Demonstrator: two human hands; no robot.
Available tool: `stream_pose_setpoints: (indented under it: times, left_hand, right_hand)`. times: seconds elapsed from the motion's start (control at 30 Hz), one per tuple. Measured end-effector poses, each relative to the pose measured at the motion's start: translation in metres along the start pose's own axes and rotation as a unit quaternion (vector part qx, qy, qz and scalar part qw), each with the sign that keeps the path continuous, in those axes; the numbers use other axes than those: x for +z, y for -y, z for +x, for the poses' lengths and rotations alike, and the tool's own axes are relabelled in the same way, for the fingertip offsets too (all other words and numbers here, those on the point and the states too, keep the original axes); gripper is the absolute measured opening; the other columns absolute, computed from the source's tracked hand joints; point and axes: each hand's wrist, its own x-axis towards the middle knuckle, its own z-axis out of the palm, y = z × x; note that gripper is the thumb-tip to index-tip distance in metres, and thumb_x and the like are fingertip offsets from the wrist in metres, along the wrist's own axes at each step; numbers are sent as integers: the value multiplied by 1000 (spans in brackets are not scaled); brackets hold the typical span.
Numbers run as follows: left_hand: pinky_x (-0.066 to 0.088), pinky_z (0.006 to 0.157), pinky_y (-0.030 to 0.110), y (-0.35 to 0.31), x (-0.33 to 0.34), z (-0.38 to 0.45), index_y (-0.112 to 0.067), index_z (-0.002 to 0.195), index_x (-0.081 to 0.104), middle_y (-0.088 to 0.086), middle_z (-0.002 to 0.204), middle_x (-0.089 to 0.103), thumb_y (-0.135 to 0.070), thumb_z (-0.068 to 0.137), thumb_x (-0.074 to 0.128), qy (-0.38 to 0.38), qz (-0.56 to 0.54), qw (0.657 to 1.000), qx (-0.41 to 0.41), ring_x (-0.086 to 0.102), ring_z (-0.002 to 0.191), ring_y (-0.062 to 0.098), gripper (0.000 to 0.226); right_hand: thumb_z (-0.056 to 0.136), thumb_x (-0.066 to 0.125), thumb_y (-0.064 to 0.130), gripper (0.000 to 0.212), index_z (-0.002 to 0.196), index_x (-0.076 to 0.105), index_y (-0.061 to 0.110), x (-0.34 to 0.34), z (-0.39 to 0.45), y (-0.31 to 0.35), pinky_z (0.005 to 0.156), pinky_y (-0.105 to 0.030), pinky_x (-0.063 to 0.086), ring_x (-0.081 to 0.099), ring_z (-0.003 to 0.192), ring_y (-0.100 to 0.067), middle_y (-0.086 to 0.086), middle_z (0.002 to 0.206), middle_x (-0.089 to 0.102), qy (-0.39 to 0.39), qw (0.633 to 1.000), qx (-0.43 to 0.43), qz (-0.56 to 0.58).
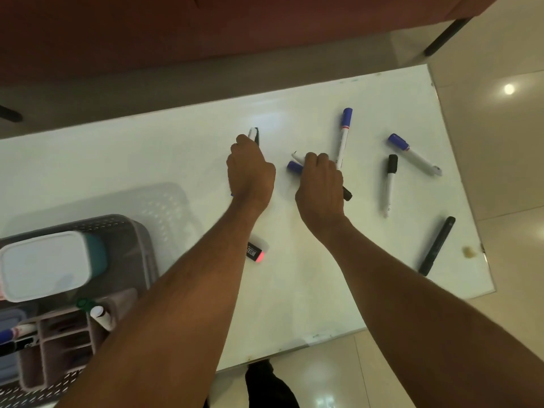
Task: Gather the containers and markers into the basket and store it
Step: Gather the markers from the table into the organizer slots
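My left hand (250, 169) is closed around markers; a white and black tip (253, 134) sticks out past its knuckles. My right hand (321, 184) grips a bunch of markers, with a blue cap (294, 166) showing on its left and a black cap (347, 194) on its right. Loose on the white table (176, 142) lie a blue-capped marker (344, 136), another blue-capped one (413, 154), a black-capped one (390, 184) and an all-black marker (437, 245). The grey perforated basket (129, 231) at the lower left holds a white-lidded container (44, 265) and a divided pen holder (67, 340).
A small black and white object with a red end (256, 251) lies by my left forearm. The table's right edge (459, 178) drops to a glossy tiled floor. A dark red sofa (206, 30) runs behind the table. A brown stain (468, 252) marks the near right corner.
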Motion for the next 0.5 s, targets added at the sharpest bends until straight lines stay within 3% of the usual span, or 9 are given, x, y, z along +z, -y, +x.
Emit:
stream_pose_setpoints:
  times: [0.13, 0.27, 0.4, 0.5]
  left_hand:
    - [40, 78, 26, 11, -3, -7, -3, 116, 58, 14, 118, 65, -8, 94, 64, 4, -47, 999, -2, 65, 108, 28, 23]
    - [37, 74, 28, 22, -15, -13, 0, 112, 62, 14, 114, 66, -11, 100, 55, -20, -98, 995, -27, 63, 105, 28, 17]
    - [41, 76, 27, 30, -39, -26, -1, 108, 63, 11, 111, 66, -9, 104, 48, -42, -176, 983, -33, 54, 93, 16, 18]
    - [54, 90, 29, 38, -70, -45, -3, 111, 63, 8, 109, 70, -10, 105, 51, -55, -260, 964, -26, 66, 95, 16, 16]
  right_hand:
    - [93, 49, -6, 22, 111, 56, 4, 7, -7, 5, 70, -37, 34, 44, 78, -25, -15, 103, 57, 10, 1000, 2, -5]
    - [90, 51, -8, 17, 102, 57, 3, 10, -12, 15, 66, -40, 39, 54, 79, -32, -16, 97, 57, -64, 997, 26, 46]
    - [97, 50, -4, 19, 115, 54, 0, -9, -12, 35, 74, -28, 38, 54, 91, -29, -15, 102, 58, -99, 960, 114, 237]
    - [98, 45, -5, 25, 121, 51, 2, -22, -22, 69, 64, -13, 36, 53, 84, -24, -17, 102, 61, -115, 918, 135, 355]
